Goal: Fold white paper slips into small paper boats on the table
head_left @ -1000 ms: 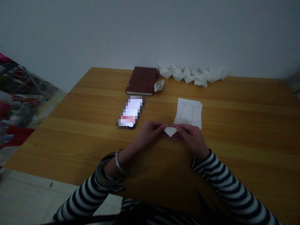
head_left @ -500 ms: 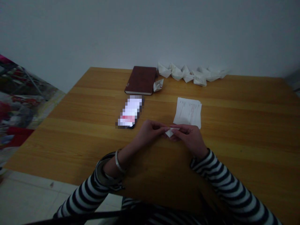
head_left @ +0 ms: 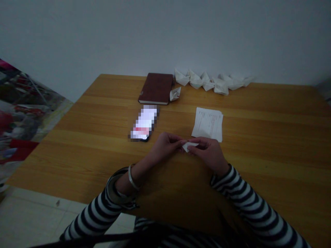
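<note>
Between my two hands is a small folded white paper [head_left: 188, 147], held above the wooden table [head_left: 258, 137]. My left hand [head_left: 165, 144] pinches its left corner. The fingers of my right hand [head_left: 208, 151] grip its right side, with the thumb across its front. Part of the paper is hidden behind the fingers. Just beyond my right hand lies a stack of printed white sheets [head_left: 208, 123]. A phone [head_left: 144, 123] with a lit, blurred screen rests beyond my left hand.
A dark red notebook [head_left: 156, 88] lies near the back edge, a small folded paper boat [head_left: 175, 93] against its right side. Several folded paper boats [head_left: 207, 82] stand in a row along the wall. Cluttered items [head_left: 18, 113] are beyond the table's left edge.
My right thumb has shifted slightly left on the folded paper, and more of the paper's upper right part shows. My left hand stays nearly still.
</note>
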A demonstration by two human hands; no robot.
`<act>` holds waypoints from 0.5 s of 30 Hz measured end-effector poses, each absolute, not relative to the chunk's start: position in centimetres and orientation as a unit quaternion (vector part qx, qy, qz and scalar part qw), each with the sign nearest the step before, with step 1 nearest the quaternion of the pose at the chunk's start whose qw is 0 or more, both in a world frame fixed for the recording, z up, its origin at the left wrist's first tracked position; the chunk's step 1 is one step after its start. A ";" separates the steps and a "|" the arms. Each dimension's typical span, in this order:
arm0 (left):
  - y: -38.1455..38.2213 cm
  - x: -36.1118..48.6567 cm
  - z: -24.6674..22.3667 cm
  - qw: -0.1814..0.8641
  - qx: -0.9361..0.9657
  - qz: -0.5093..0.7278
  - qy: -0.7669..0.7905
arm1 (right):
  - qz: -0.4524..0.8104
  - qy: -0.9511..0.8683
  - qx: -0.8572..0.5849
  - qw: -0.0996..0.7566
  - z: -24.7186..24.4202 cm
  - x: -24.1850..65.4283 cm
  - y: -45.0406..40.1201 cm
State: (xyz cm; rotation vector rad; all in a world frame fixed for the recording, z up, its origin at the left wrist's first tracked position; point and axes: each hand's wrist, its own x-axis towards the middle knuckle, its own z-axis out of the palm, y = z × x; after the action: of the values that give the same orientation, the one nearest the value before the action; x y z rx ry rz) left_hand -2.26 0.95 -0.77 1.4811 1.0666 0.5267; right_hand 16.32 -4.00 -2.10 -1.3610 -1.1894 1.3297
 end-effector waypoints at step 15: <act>0.7 -1.9 -0.4 0.585 0.634 0.234 0.448 | 0.537 -0.518 -0.518 0.418 -2.4 16.8 -3.7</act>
State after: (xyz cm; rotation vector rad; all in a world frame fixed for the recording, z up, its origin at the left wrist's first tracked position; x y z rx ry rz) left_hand -1.89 0.73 -0.39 1.4788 1.0445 0.5469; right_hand 16.84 -3.67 -2.37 -1.2983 -1.2995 1.3475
